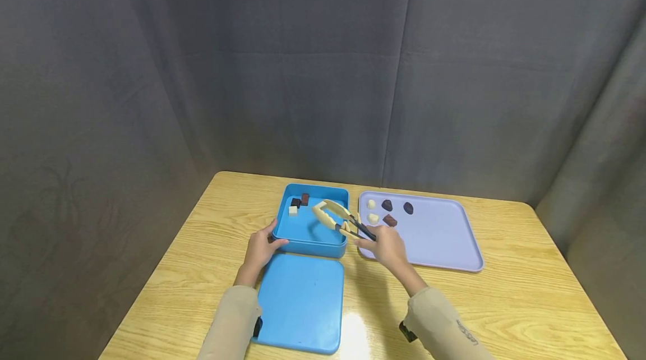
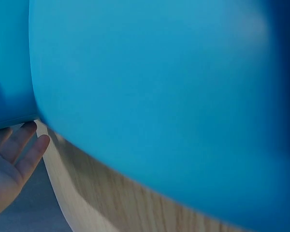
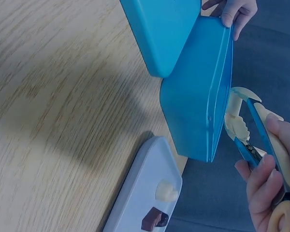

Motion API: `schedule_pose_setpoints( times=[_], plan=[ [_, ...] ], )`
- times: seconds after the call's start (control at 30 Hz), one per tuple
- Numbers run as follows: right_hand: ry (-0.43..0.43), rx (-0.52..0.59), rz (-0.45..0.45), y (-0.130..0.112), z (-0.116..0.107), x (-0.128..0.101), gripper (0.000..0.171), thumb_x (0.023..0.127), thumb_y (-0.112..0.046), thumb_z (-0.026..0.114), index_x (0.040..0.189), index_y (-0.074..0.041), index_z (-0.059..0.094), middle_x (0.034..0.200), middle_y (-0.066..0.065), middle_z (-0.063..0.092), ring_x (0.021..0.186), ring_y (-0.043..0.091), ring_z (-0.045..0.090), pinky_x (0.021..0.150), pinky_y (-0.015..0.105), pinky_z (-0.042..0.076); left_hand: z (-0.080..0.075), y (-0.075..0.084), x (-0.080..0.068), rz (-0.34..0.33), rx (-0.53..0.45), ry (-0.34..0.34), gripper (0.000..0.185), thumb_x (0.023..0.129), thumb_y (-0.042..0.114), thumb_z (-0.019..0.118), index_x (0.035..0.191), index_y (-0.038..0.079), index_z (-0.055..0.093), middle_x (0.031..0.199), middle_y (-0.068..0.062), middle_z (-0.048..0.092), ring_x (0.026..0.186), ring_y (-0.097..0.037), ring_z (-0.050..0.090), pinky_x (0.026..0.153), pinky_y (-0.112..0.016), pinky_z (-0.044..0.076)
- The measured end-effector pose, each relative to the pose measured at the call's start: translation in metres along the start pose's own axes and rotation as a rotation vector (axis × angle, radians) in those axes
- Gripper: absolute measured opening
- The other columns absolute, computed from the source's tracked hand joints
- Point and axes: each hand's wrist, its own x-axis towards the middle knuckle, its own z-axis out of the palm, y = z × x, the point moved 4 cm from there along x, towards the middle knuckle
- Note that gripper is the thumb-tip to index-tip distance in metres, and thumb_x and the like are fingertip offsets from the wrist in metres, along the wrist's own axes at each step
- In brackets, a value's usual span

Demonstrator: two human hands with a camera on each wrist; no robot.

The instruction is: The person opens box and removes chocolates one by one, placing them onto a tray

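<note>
My right hand (image 1: 387,245) grips a pair of tongs (image 1: 356,225) with cream scalloped tips and dark arms. The tips are over the right part of an open blue box (image 1: 313,248), with a small white piece (image 3: 235,104) between them. Inside the box, toward the back left, lie a white chocolate-like cube (image 1: 292,211), a dark piece (image 1: 295,202) and a brown block (image 1: 305,199). My left hand (image 1: 260,248) holds the box's near left corner, thumb at the front wall and fingers along the left side.
A lavender tray (image 1: 444,248) right of the box bears several white, dark and brown pieces, grouped toward its left. A flat blue lid (image 1: 301,304) lies in front of the box. Grey curtains (image 1: 303,68) hang behind and beside the wooden table (image 1: 525,270).
</note>
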Motion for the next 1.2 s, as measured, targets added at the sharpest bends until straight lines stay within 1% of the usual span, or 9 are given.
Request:
schedule_pose_setpoints(
  times=[0.13, 0.47, 0.67, 0.8, 0.9, 0.93, 1.03, 1.13, 1.2],
  plan=[
    [0.0, 0.009, 0.004, 0.006, -0.005, -0.003, 0.027, 0.072, -0.028, 0.074, 0.083, -0.004, 0.07, 0.061, 0.0, 0.057, 0.051, 0.014, 0.043, 0.041, 0.026, 0.032, 0.0, 0.0, 0.0, 0.002, -0.001, -0.002, 0.066, 0.075, 0.019, 0.072, 0.13, -0.003, 0.042, 0.128, -0.019, 0.044, 0.117, -0.031, 0.042, 0.092, -0.042, 0.038],
    [0.012, 0.009, 0.014, 0.019, -0.014, -0.011, 0.041, 0.072, -0.028, 0.073, 0.102, 0.0, 0.067, 0.072, 0.006, 0.063, 0.053, 0.015, 0.044, 0.042, 0.027, 0.034, -0.001, 0.0, 0.0, 0.007, 0.01, -0.003, 0.066, 0.075, 0.019, 0.071, 0.13, -0.003, 0.041, 0.128, -0.02, 0.043, 0.118, -0.032, 0.04, 0.093, -0.043, 0.037],
    [0.03, 0.001, 0.013, 0.027, -0.021, -0.015, 0.044, 0.072, -0.028, 0.073, 0.103, 0.003, 0.066, 0.073, 0.009, 0.063, 0.055, 0.017, 0.045, 0.043, 0.028, 0.034, 0.0, 0.0, 0.0, 0.003, 0.008, -0.003, 0.066, 0.076, 0.019, 0.071, 0.13, -0.003, 0.041, 0.128, -0.02, 0.043, 0.118, -0.032, 0.041, 0.093, -0.043, 0.037],
    [0.034, 0.005, 0.03, 0.033, -0.025, -0.018, 0.045, 0.073, -0.03, 0.073, 0.104, 0.003, 0.066, 0.073, 0.009, 0.062, 0.055, 0.017, 0.045, 0.043, 0.028, 0.034, 0.0, 0.0, 0.0, 0.01, 0.001, -0.003, 0.066, 0.076, 0.018, 0.071, 0.13, -0.003, 0.041, 0.128, -0.02, 0.043, 0.118, -0.032, 0.041, 0.092, -0.043, 0.038],
    [0.06, 0.02, 0.009, 0.036, -0.029, -0.022, 0.046, 0.073, -0.032, 0.073, 0.103, 0.003, 0.066, 0.077, 0.012, 0.064, 0.056, 0.018, 0.046, 0.043, 0.029, 0.035, 0.001, 0.0, 0.0, 0.011, 0.0, -0.003, 0.066, 0.076, 0.018, 0.071, 0.13, -0.003, 0.041, 0.128, -0.02, 0.043, 0.117, -0.032, 0.041, 0.092, -0.043, 0.038],
    [0.08, 0.027, -0.016, 0.04, -0.029, -0.023, 0.048, 0.073, -0.035, 0.072, 0.103, 0.002, 0.066, 0.078, 0.014, 0.064, 0.056, 0.018, 0.046, 0.043, 0.028, 0.034, 0.001, 0.0, 0.0, 0.013, 0.001, -0.002, 0.066, 0.075, 0.018, 0.072, 0.13, -0.003, 0.041, 0.128, -0.021, 0.043, 0.117, -0.032, 0.042, 0.091, -0.043, 0.039],
    [0.093, 0.035, -0.032, 0.044, -0.033, -0.027, 0.056, 0.074, -0.043, 0.069, 0.105, 0.004, 0.064, 0.085, 0.019, 0.065, 0.057, 0.018, 0.046, 0.043, 0.028, 0.034, 0.001, -0.001, -0.001, 0.017, 0.001, 0.0, 0.067, 0.075, 0.018, 0.072, 0.13, -0.004, 0.041, 0.127, -0.021, 0.044, 0.116, -0.032, 0.042, 0.091, -0.043, 0.039],
    [0.089, 0.041, -0.003, 0.049, -0.036, -0.029, 0.058, 0.075, -0.043, 0.069, 0.109, 0.004, 0.062, 0.091, 0.022, 0.064, 0.056, 0.018, 0.046, 0.042, 0.027, 0.033, 0.0, 0.001, -0.001, 0.026, -0.001, 0.002, 0.067, 0.075, 0.018, 0.072, 0.13, -0.004, 0.041, 0.127, -0.021, 0.044, 0.116, -0.032, 0.043, 0.091, -0.042, 0.039],
    [0.073, 0.036, 0.038, 0.049, -0.04, -0.03, 0.055, 0.075, -0.037, 0.07, 0.109, 0.005, 0.062, 0.094, 0.024, 0.063, 0.057, 0.02, 0.047, 0.043, 0.028, 0.034, -0.001, 0.001, -0.001, 0.024, -0.005, 0.001, 0.067, 0.075, 0.017, 0.072, 0.13, -0.004, 0.041, 0.128, -0.021, 0.044, 0.116, -0.032, 0.043, 0.091, -0.042, 0.039]
  ],
)
